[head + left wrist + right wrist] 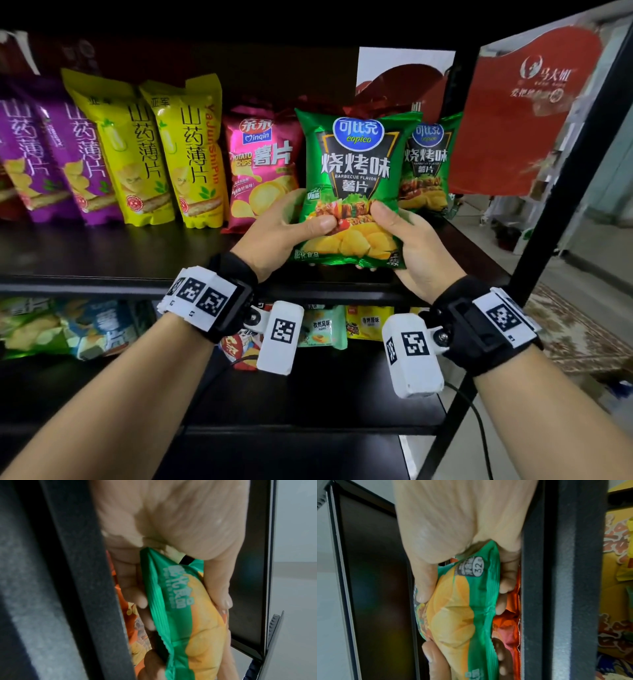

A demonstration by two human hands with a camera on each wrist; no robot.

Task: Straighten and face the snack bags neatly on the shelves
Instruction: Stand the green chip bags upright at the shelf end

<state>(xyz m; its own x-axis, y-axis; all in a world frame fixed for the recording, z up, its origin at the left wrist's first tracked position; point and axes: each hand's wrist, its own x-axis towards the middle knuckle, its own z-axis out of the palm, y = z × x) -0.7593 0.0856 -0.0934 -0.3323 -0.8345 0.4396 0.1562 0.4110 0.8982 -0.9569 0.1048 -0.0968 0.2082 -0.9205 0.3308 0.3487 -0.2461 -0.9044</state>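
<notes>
Upper shelf [102, 255]: black — purple bags [51, 154], yellow bags [154, 154], a pink bag [260, 164], a green bag [426, 164] standing.
Lower shelf [308, 394]: more snack bags [68, 329], seemingly slumped.

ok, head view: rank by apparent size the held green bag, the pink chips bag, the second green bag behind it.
1. Held green bag, gripped by left hand and right hand; nearest the camera, so inflated.
2. Pink chips bag.
3. Second green bag; partly hidden, true size unsure.
</notes>
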